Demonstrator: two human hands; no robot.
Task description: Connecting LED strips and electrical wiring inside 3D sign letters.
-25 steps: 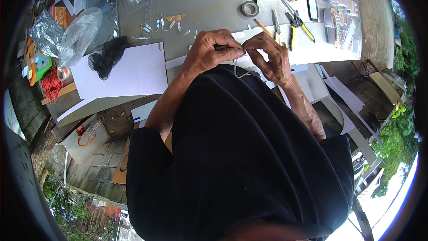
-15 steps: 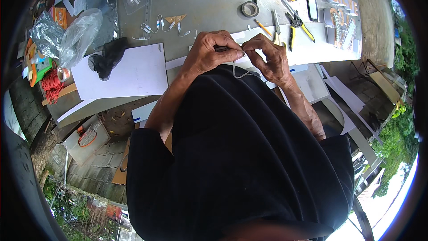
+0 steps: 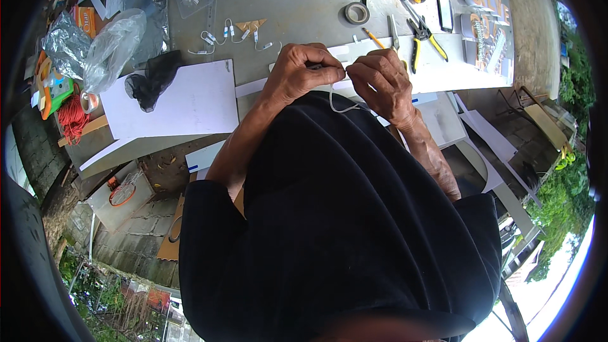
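Fingers of the left hand (image 3: 297, 76) are curled shut, pinching a thin white wire (image 3: 337, 102) at its left end. The right hand (image 3: 380, 82) is also closed, its thumb and forefinger nipping the same wire just to the right. Between the hands the wire runs left to right, with a slack loop drooping toward the person's dark shirt (image 3: 342, 228). Both hands hover over the near edge of a grey worktable (image 3: 304, 12). Left lies a flat white sheet (image 3: 183, 101) bearing crumpled black fabric (image 3: 152, 76). Beyond the right hand lie yellow-handled pliers (image 3: 421, 41), a pencil (image 3: 373, 38) and a tape roll (image 3: 356, 12)
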